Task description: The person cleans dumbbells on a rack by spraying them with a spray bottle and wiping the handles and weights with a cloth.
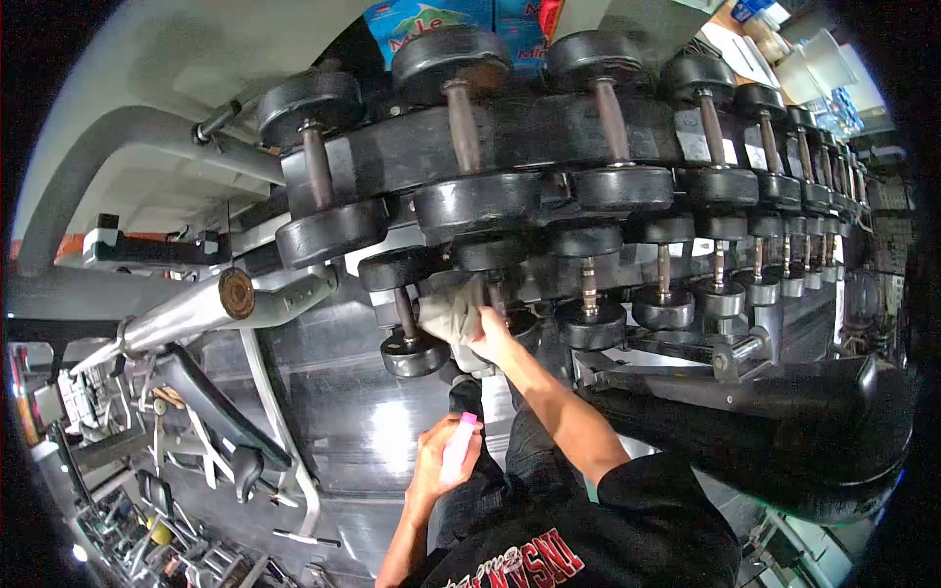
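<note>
My left hand (439, 459) is closed around a small white bottle with a pink top (457, 449), held low in front of my body. Farther forward, my right hand (492, 335) grips a grey-beige cloth (453, 312) at the lower row of the rack. The cloth lies against a black dumbbell (490, 252) and partly covers its handle. Just left of the cloth is another dumbbell (414, 355) with a bare metal handle. My right fingers are partly hidden by the cloth.
An upper row of larger black dumbbells (477, 203) runs above the lower one. At left a thick metal bar end (235, 294) juts out near a bench (221, 407). A black padded bench (745, 441) stands at right. Blue boxes (421, 22) sit behind the rack.
</note>
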Demonstrator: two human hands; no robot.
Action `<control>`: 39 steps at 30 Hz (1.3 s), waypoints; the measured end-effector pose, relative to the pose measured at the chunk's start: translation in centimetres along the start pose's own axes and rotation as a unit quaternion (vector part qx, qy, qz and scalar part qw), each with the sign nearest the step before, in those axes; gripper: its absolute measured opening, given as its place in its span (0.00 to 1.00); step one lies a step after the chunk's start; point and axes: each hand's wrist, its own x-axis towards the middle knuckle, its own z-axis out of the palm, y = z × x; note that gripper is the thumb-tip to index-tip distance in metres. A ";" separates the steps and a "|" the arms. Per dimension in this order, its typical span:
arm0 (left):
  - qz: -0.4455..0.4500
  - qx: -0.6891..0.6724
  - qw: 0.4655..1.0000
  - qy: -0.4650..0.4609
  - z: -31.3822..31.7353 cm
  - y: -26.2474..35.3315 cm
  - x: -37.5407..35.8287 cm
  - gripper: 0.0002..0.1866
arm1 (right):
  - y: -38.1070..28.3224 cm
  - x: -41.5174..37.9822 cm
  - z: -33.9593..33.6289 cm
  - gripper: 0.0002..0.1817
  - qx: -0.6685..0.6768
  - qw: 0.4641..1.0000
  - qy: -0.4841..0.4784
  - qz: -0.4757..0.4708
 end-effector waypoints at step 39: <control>-0.021 -0.025 0.997 0.067 1.5 -1.6 -0.3 0.06 | -3.7 -3.0 -1.1 0.18 -0.761 0.437 0.075 -0.473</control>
